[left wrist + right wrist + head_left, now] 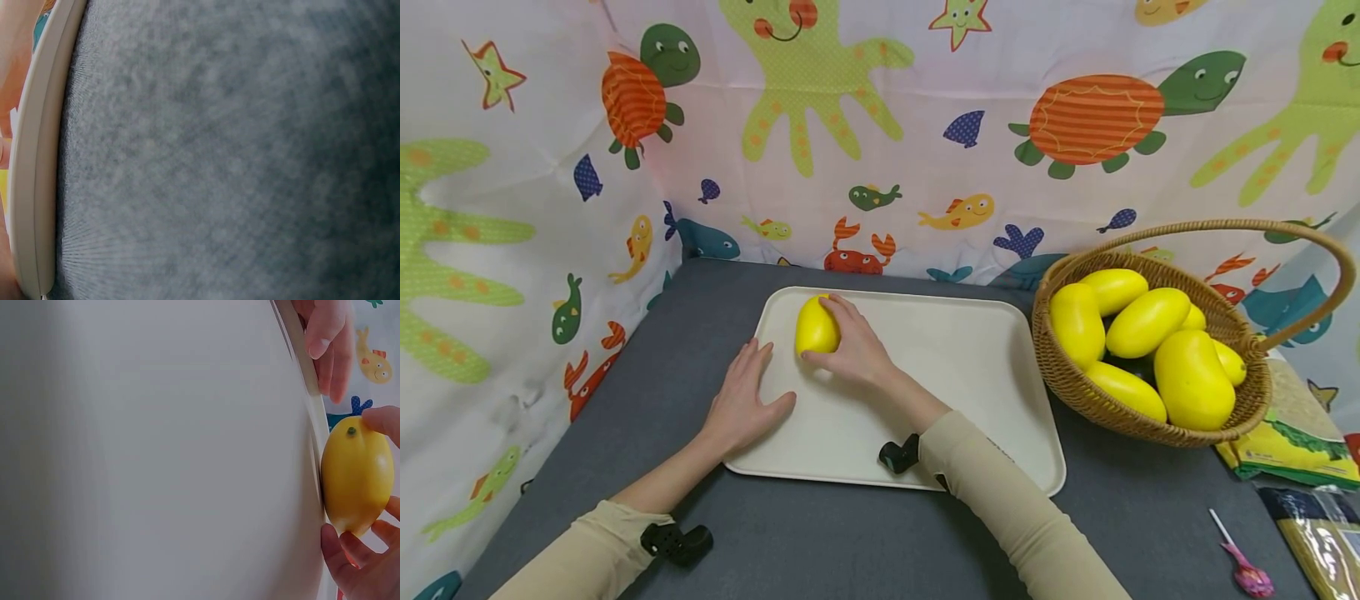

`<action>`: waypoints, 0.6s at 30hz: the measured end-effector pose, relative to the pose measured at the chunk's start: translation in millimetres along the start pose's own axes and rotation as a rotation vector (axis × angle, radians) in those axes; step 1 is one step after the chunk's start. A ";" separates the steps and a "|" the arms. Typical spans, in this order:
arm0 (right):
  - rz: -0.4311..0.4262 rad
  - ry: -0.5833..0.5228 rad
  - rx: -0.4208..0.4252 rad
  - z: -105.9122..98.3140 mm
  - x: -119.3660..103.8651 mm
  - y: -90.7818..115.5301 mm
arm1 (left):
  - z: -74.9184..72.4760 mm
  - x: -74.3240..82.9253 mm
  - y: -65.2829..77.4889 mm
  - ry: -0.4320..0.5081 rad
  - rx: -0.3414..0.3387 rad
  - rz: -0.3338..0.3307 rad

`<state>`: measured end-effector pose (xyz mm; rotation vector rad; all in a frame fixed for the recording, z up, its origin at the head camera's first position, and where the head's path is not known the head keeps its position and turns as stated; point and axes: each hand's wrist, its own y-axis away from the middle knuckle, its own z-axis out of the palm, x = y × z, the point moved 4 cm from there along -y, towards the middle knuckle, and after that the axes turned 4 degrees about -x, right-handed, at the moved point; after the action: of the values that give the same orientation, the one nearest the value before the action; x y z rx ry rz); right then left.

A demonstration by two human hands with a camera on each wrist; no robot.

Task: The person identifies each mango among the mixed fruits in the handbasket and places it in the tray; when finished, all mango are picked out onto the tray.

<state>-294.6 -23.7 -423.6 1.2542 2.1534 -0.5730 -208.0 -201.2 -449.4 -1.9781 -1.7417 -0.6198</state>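
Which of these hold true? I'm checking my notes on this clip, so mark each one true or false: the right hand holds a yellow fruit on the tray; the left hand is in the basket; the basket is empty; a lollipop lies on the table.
1. The right hand holds a yellow fruit on the tray: true.
2. The left hand is in the basket: false; it rests on the tray's left edge.
3. The basket is empty: false; it holds several yellow fruits.
4. A lollipop lies on the table: true.

yellow fruit (816, 327), cream tray (970, 367), grey tabletop (820, 542), brown wicker basket (1060, 375).
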 end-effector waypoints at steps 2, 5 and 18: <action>0.003 0.004 0.006 -0.2 0.4 0.2 | 0.3 0.0 0.2 0.001 0.003 0.002; 0.010 0.011 0.014 -0.2 1.0 0.0 | 0.6 -0.4 0.4 0.001 0.004 0.004; 0.022 0.011 0.043 -1.9 -0.4 1.5 | 0.7 -0.6 -0.2 -0.005 0.009 0.003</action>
<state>-293.6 -22.1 -422.0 1.3048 2.1442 -0.6083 -208.2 -201.3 -450.3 -1.9776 -1.7415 -0.6052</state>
